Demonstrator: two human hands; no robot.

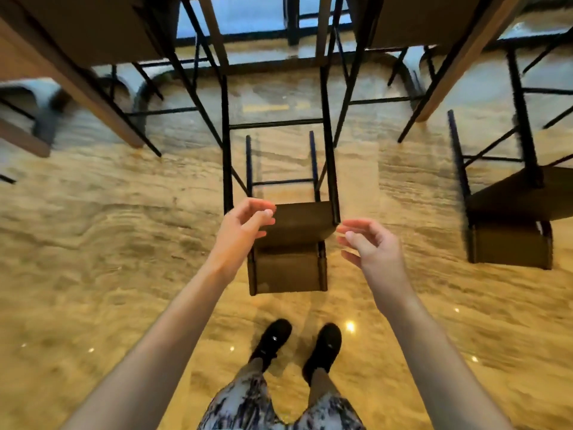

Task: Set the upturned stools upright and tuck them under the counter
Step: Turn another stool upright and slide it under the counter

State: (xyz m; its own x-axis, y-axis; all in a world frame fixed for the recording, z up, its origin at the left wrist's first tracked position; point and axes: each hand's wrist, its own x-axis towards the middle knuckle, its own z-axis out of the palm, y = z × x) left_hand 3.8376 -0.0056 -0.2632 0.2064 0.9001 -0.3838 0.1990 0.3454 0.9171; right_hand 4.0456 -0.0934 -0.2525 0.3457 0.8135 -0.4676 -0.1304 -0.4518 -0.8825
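Looking down on a glossy tan floor (93, 243), with the counter (77, 72) running across the far side, its wooden edge and dark legs framing a bay at centre. Stool (290, 243) stands in the middle, just in front of the person's feet, legs reaching toward that bay; whether it is fully upright or tipped is hard to judge through the wide-angle lens. Second stool (511, 218) sits off to the right, well apart, and a blurred one (28, 128) shows at far left under the counter. Centre stool looks stiff: thin black metal frame, flat dark wooden seat and back, probably moderate weight, not fragile, though the polished floor may let the feet skid. Best hold seems the two side edges of the seat or the frame rails beside it. Left hand (240, 231) hovers at the seat's left edge, fingers loosely curled, gripping nothing; contact is unclear. Right hand (369, 243) hangs just right of the seat, fingers relaxed, holding nothing. Counter legs on either side of the bay narrow the way in. Black shoes (297, 342) stand near.
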